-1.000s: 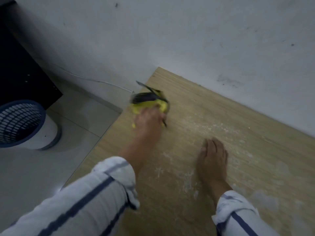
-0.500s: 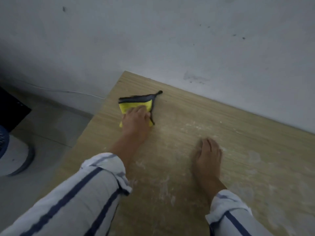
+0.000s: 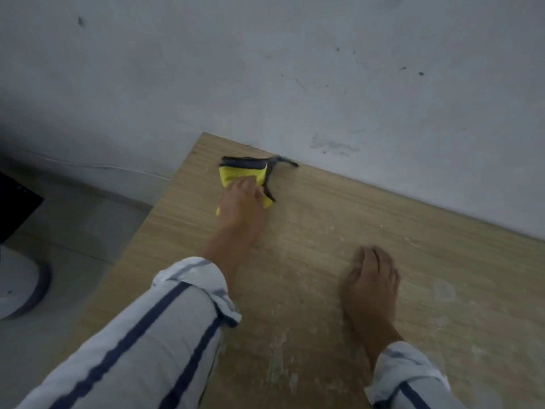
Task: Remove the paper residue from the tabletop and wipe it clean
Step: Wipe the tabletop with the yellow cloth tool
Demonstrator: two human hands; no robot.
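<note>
Against wall: wooden surface (image 3: 368, 219), pale residue smears (image 3: 277, 358).
Cloths: one, yellow-grey (image 3: 244, 175).
Left hand (image 3: 240, 199): pressing cloth, fingers bent.
Right hand (image 3: 373, 278): flat, open.

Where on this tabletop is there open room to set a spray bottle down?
Widest free patch: right of the right hand, out to the wall, though the tabletop there carries pale residue. A narrower strip lies between the hands. The far left corner is crowded: the left hand presses the yellow cloth.
</note>
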